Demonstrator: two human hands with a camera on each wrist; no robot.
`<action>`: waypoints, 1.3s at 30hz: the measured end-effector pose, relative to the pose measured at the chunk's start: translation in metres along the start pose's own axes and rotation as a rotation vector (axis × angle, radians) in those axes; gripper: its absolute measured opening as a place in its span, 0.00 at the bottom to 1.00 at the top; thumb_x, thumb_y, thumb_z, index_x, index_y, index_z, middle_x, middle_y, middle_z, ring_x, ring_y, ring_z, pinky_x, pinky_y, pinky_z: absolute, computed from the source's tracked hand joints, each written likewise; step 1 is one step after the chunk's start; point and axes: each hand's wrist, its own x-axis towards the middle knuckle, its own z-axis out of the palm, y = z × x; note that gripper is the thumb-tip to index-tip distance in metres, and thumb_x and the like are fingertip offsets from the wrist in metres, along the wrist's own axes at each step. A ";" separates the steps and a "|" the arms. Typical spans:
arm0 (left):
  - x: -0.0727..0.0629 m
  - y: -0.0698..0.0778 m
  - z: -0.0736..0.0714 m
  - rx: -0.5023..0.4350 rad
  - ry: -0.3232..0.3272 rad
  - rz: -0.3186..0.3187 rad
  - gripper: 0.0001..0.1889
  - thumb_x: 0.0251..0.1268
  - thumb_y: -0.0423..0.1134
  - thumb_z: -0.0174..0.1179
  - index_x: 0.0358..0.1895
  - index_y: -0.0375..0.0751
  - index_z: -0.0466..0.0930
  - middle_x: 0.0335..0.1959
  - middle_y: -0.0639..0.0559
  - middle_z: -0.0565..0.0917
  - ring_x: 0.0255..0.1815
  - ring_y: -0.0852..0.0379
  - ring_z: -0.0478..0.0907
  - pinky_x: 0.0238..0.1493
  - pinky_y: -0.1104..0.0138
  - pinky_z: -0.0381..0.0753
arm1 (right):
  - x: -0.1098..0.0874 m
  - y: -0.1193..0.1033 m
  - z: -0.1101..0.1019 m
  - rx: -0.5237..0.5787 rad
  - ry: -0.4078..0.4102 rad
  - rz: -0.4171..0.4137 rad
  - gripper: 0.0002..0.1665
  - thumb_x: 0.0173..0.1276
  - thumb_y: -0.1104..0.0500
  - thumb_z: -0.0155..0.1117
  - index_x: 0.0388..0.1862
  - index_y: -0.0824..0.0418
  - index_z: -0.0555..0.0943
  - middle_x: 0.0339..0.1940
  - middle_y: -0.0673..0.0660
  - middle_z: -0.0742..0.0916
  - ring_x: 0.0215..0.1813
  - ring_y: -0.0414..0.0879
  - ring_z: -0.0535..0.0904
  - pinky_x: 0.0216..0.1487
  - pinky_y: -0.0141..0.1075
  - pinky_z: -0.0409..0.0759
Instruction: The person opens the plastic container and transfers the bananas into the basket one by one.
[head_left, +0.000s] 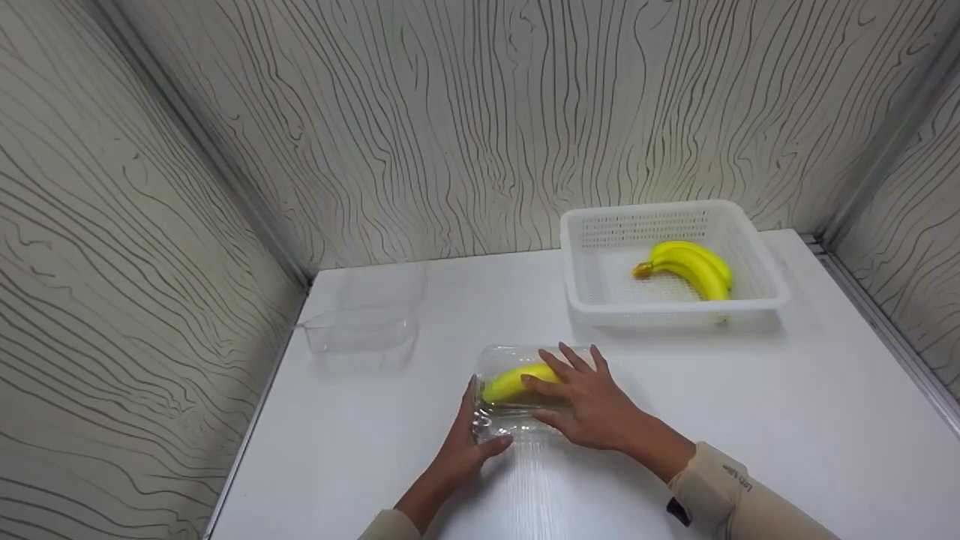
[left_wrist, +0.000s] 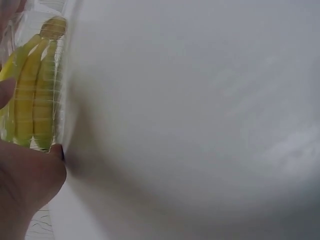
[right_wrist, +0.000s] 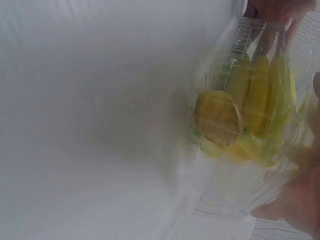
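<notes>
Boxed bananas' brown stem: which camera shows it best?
Right wrist: the stem shows large through the clear box. Left wrist shows it smaller, near the top left corner. In the head view I can't make it out; the right hand covers part of the bananas.

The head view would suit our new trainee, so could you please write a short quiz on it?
1. What lies in the white basket?
2. True or false: the left hand touches the nearer clear box.
3. Where is the other clear box? A) Inside the basket; B) Left of the nearer one; C) On top of the nearer one.

Key: 1. Yellow bananas; 2. True; 3. B.
</notes>
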 end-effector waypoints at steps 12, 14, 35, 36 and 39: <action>0.003 -0.002 0.000 0.002 -0.005 0.018 0.67 0.56 0.56 0.74 0.90 0.55 0.32 0.92 0.40 0.45 0.91 0.29 0.44 0.84 0.27 0.48 | -0.004 0.005 0.002 0.009 -0.024 -0.036 0.38 0.74 0.26 0.58 0.81 0.31 0.71 0.87 0.58 0.70 0.86 0.68 0.63 0.79 0.80 0.55; 0.003 -0.003 -0.001 -0.002 -0.008 0.025 0.67 0.56 0.56 0.74 0.90 0.54 0.32 0.92 0.40 0.44 0.91 0.29 0.44 0.84 0.27 0.48 | -0.005 0.007 0.001 -0.001 -0.029 -0.054 0.41 0.74 0.25 0.58 0.82 0.32 0.69 0.87 0.58 0.69 0.86 0.68 0.64 0.79 0.80 0.56; 0.005 0.000 0.002 -0.093 -0.009 -0.020 0.63 0.56 0.45 0.69 0.90 0.55 0.33 0.92 0.39 0.40 0.91 0.28 0.37 0.84 0.25 0.39 | -0.010 0.028 -0.016 -0.097 -0.111 -0.163 0.41 0.78 0.25 0.50 0.85 0.33 0.64 0.88 0.53 0.67 0.87 0.60 0.65 0.79 0.69 0.67; 0.005 0.000 0.002 -0.100 -0.010 -0.021 0.63 0.56 0.44 0.69 0.90 0.55 0.34 0.92 0.40 0.40 0.91 0.29 0.37 0.84 0.25 0.38 | -0.009 0.028 -0.017 -0.099 -0.111 -0.159 0.40 0.78 0.25 0.50 0.85 0.32 0.64 0.88 0.52 0.67 0.87 0.59 0.66 0.79 0.69 0.67; 0.005 -0.001 0.001 -0.117 -0.018 -0.023 0.62 0.57 0.43 0.69 0.90 0.55 0.34 0.92 0.41 0.40 0.91 0.29 0.35 0.84 0.25 0.36 | -0.007 0.029 -0.019 -0.081 -0.111 -0.149 0.39 0.79 0.26 0.51 0.84 0.32 0.65 0.87 0.51 0.69 0.86 0.59 0.67 0.79 0.69 0.68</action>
